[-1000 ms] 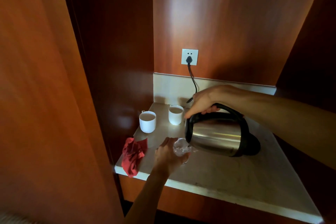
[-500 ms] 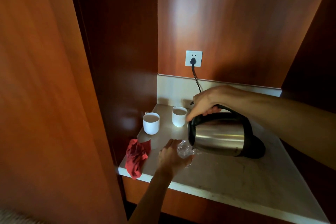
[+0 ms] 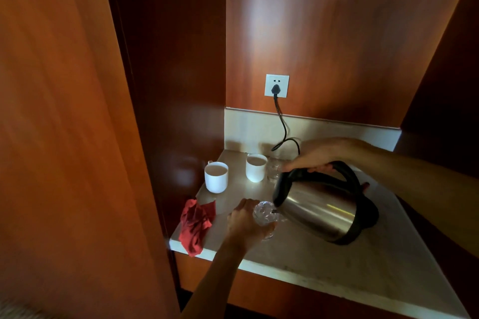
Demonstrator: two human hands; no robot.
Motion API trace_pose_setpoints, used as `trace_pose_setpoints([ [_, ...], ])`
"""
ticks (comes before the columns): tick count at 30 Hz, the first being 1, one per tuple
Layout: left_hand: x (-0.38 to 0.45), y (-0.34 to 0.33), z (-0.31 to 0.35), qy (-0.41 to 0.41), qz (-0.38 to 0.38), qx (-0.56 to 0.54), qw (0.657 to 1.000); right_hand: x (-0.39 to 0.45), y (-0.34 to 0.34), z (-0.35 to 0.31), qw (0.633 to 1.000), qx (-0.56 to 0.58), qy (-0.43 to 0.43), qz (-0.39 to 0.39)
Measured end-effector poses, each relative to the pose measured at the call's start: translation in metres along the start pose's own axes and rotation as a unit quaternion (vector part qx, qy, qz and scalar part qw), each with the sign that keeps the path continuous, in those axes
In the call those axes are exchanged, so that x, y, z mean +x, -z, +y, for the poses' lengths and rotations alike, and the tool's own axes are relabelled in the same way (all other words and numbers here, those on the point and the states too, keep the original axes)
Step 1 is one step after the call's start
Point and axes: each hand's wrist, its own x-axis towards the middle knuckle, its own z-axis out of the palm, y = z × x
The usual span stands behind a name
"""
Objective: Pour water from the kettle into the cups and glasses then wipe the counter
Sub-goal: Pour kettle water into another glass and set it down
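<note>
The kettle [image 3: 318, 211], steel-bodied with a black lid and handle, was held tilted above the worktop [image 3: 337, 264], its spout tipped down to the left and meeting the rim of a clear glass [image 3: 264, 215]. The right hand [image 3: 315, 155] was wrapped around the top of the kettle's black handle, fingers closed on it, the forearm reaching in from the right edge. The left hand [image 3: 246, 223] was clamped around the clear glass from its left side, holding it near the worktop's front edge; whether the glass base touched the stone could not be told. Water inside the glass was too hard to make out.

Toward the back left corner of the worktop stood two white cups: the left cup [image 3: 216, 177] close to the left edge, and the second cup [image 3: 256, 168] farther back and to its right. Just beside the second cup, on its right, was another clear glass [image 3: 275, 169], partly hidden by the kettle's lid. A crumpled red cloth [image 3: 197, 225] lay at the front left corner, one fold hanging over the front edge, near the left hand but apart from it.

A black cord [image 3: 282, 127] ran down from a white wall socket [image 3: 276, 85] above the back edge and passed behind the right hand.
</note>
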Motion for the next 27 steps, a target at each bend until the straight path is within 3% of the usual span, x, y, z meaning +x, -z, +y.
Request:
trace_pose_setpoints([
  [9,0.005,0.007,0.011,0.029,-0.029,-0.025,0.999,-0.015,-0.039,0.065,0.965,0.235,-0.057,0.1],
  [15,0.029,0.033,0.021,0.062,0.012,-0.015,0.998,-0.026,-0.06,0.093,0.893,0.417,-0.045,0.164],
  [21,0.074,0.05,0.034,0.072,-0.005,0.039,0.997,-0.028,-0.067,0.075,0.844,0.48,-0.021,0.238],
  [27,0.112,0.042,0.034,0.09,0.006,0.069,0.994,-0.017,-0.063,0.064,0.818,0.5,-0.055,0.278],
])
